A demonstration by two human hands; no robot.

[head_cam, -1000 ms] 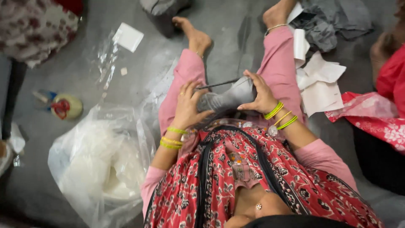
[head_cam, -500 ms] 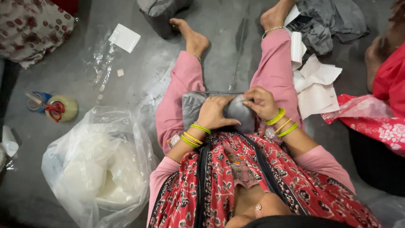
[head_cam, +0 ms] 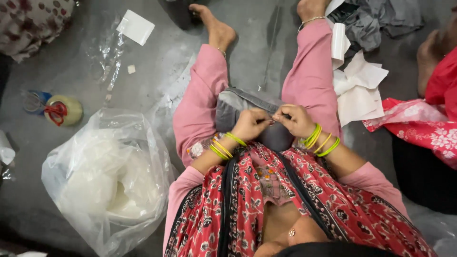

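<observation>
I sit on a grey floor with my legs in pink trousers stretched out. A small grey stuffed cushion [head_cam: 238, 107] rests on my lap between my thighs. My left hand [head_cam: 250, 124] and my right hand [head_cam: 295, 120] meet at its near edge, fingertips pinched together on the fabric. Both wrists carry green and yellow bangles. Whether a needle or thread is between the fingers is too small to tell.
A large clear plastic bag of white stuffing [head_cam: 107, 178] lies at my left. Scissors with red handles on a tape roll [head_cam: 62, 112] sit farther left. White paper sheets [head_cam: 357, 88] and grey cloth [head_cam: 376, 19] lie right. Another person in red [head_cam: 438, 109] sits at the right edge.
The cushion has come down from being held up and open onto my lap. Both hands moved closer together and now pinch its near edge.
</observation>
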